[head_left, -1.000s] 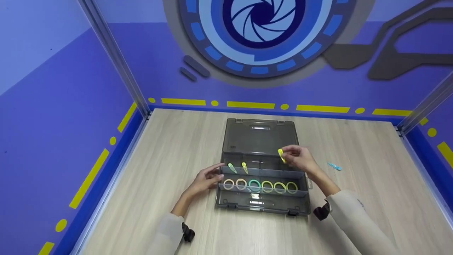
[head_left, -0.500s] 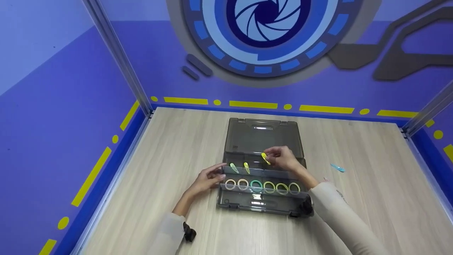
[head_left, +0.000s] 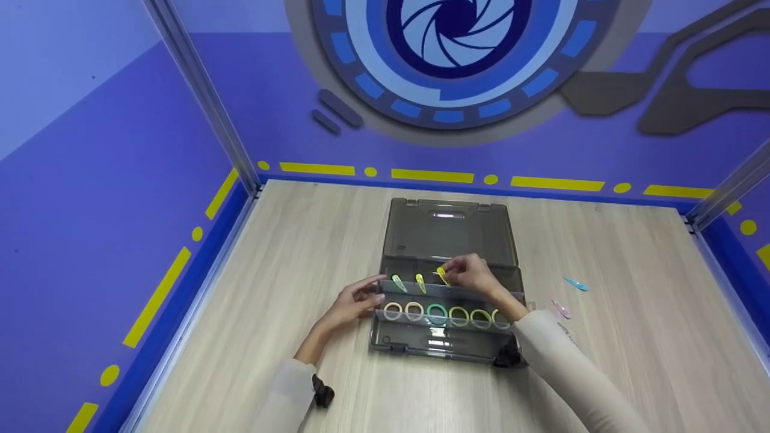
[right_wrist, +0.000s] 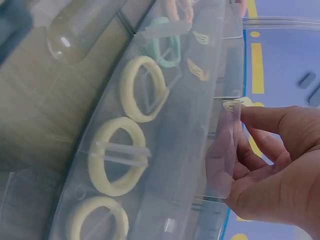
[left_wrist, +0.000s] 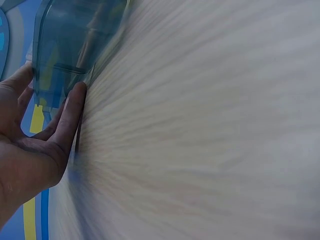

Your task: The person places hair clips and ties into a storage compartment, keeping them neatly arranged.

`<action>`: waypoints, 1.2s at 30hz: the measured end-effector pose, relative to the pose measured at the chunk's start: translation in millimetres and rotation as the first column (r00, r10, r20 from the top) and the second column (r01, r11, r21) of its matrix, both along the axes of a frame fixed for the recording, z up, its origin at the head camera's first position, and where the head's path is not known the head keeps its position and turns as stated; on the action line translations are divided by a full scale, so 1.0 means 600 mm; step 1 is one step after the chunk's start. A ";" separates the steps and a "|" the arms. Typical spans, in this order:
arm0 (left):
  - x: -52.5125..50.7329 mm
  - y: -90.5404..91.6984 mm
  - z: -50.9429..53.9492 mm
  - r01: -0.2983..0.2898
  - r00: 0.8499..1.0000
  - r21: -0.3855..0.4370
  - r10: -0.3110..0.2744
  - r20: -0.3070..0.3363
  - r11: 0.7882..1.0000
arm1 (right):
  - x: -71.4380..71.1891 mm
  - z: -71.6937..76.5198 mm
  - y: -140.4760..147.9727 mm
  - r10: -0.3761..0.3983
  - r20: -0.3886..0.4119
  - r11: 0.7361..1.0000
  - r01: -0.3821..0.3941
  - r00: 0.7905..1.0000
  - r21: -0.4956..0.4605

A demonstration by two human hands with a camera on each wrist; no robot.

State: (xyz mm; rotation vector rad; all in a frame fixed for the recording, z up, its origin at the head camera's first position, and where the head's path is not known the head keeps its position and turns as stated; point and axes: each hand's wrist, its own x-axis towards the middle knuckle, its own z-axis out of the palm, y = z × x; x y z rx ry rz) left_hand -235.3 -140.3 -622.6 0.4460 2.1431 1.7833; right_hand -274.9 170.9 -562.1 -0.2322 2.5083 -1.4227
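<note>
My right hand [head_left: 472, 273] pinches a yellow hair clip [head_left: 442, 275] at the back divider of a smoky clear plastic box [head_left: 436, 355]. In the right wrist view that clip [right_wrist: 231, 105] is between the fingertips, partly behind the clear wall. Left of it, a green hair clip [head_left: 399, 283] and another yellow hair clip [head_left: 420, 282] sit at the same divider. Several hair ties, including a teal one [head_left: 437, 314], stand in a row in the middle compartment. My left hand [head_left: 355, 304] rests its extended fingers and thumb against the box's left end.
The box's lid [head_left: 448, 231] lies open toward the back wall. To the right on the wooden table [head_left: 625, 355] lie a blue hair clip [head_left: 575, 284] and a pink hair clip [head_left: 561, 309]. Decorated blue panels [head_left: 325, 144] border the table.
My right hand has moved left and down with the yellow hair clip, from above the box's right side to the divider. The left hand stays at the box's end.
</note>
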 end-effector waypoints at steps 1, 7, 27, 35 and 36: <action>0.000 0.000 0.000 -0.002 1.000 -0.004 0.001 -0.003 1.000 | 0.000 -0.001 -0.001 -0.004 0.002 1.000 0.004 1.000 0.012; 0.000 0.000 0.002 -0.001 0.999 0.004 0.001 0.038 1.000 | -0.004 -0.011 -0.003 -0.041 0.013 0.995 0.039 0.999 0.093; 0.001 0.004 0.002 0.002 1.000 0.018 -0.002 0.022 1.000 | -0.012 -0.025 -0.008 -0.035 -0.097 0.973 0.056 0.995 0.222; 0.001 0.001 0.000 -0.005 0.999 0.009 0.005 0.036 1.000 | -0.018 -0.041 0.003 0.046 -0.214 0.983 -0.007 0.976 0.182; 0.001 0.001 0.000 -0.007 0.999 0.009 0.007 0.040 1.000 | -0.018 -0.040 0.001 0.048 -0.213 0.982 -0.007 0.976 0.189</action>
